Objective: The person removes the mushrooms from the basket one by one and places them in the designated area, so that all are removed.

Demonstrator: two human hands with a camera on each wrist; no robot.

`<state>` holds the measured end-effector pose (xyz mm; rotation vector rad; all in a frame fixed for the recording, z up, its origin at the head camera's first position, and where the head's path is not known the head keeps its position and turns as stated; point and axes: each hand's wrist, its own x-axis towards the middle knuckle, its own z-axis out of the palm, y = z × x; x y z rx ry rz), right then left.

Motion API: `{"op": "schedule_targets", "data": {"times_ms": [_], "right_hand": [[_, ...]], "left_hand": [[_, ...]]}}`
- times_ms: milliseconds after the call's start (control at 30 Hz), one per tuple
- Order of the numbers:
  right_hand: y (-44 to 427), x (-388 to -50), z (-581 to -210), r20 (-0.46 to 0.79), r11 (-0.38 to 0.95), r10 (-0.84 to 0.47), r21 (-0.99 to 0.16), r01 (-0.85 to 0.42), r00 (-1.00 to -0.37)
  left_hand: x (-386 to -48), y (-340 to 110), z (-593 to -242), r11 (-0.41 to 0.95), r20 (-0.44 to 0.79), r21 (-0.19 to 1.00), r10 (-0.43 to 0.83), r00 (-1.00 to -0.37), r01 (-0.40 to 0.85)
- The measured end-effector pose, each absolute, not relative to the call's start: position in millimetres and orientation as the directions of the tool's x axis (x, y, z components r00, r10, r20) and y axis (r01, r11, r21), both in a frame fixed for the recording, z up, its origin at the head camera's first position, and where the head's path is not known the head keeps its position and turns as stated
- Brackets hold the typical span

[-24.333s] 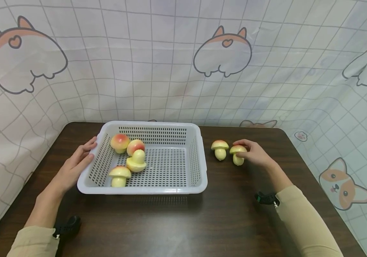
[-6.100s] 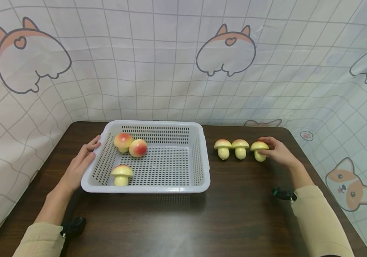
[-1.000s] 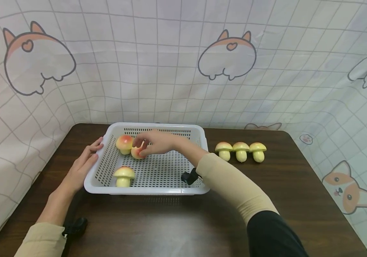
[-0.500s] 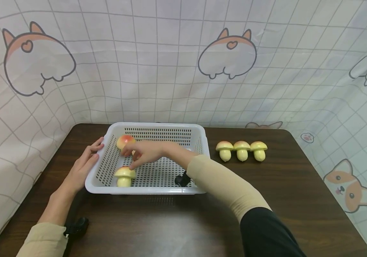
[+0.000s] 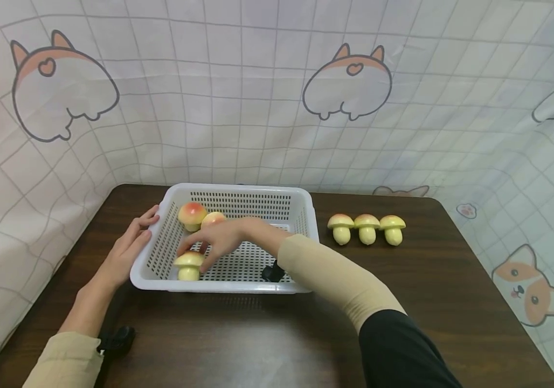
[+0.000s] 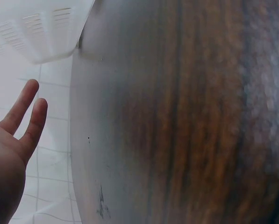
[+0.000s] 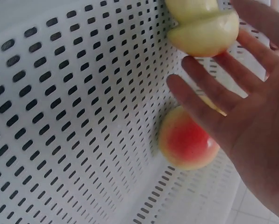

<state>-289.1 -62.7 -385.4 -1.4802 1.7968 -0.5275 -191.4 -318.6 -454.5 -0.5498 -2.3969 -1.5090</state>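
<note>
My right hand [image 5: 219, 237] is inside the white basket [image 5: 228, 287], its fingers and thumb around the cap of a yellow toy mushroom [image 5: 188, 274] near the front left corner. In the right wrist view the fingers [image 7: 223, 105] are spread beside that mushroom [image 7: 204, 35]; whether they touch it I cannot tell. Behind the hand lie two more red-topped pieces [image 5: 192, 214], one partly covered by it, and a red-topped piece [image 7: 188, 140] shows below the fingers. My left hand [image 5: 117, 261] rests with relaxed fingers against the basket's left rim.
Three yellow mushrooms [image 5: 367, 229] with reddish caps stand in a row on the dark wooden table [image 5: 432, 280], right of the basket. A white gridded cloth [image 5: 267, 134] with cartoon dogs hangs behind the table and along its sides.
The third mushroom at the right was let go since several seconds ago. My right hand has moved from the rear red-topped pieces to the front left mushroom. The left hand stays at the rim.
</note>
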Motion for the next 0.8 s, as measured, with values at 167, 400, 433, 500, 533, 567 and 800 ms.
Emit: {"op": "schedule_targets", "data": {"times_ms": [167, 400, 433, 500, 533, 567, 800], "right_hand": [[-62.7, -289.8, -384.9, -0.285, 0.269, -0.955, -0.734, -0.624, -0.077], [-64.4, -289.0, -388.9, -0.272, 0.27, -0.958, -0.751, -0.603, -0.089], [-64.8, -289.1, -389.6, -0.268, 0.269, -0.959, -0.745, -0.61, -0.095], [-65.3, -289.2, -390.4, -0.258, 0.265, -0.96, -0.733, -0.626, -0.105], [-65.4, -289.1, -390.7, -0.255, 0.266, -0.961, -0.728, -0.632, -0.111], [-65.6, -289.4, -391.3, -0.256, 0.271, -0.96, -0.722, -0.636, -0.118], [-65.5, -290.6, -392.8, -0.267, 0.287, -0.954, -0.669, -0.686, -0.138]], "left_hand": [[-191.5, -317.7, -453.1, 0.399, 0.394, 0.809, 0.179, -0.902, 0.432], [-191.2, -317.4, -454.4, 0.4, 0.392, 0.81, 0.176, -0.903, 0.43], [-191.3, -317.3, -454.5, 0.399, 0.392, 0.81, 0.177, -0.903, 0.43], [-191.3, -317.0, -454.4, 0.398, 0.393, 0.81, 0.178, -0.902, 0.431], [-191.3, -316.8, -454.2, 0.399, 0.393, 0.809, 0.178, -0.902, 0.431], [-191.2, -316.6, -453.9, 0.398, 0.393, 0.81, 0.178, -0.902, 0.431], [-190.7, -316.1, -452.6, 0.387, 0.394, 0.814, 0.182, -0.901, 0.434]]}}
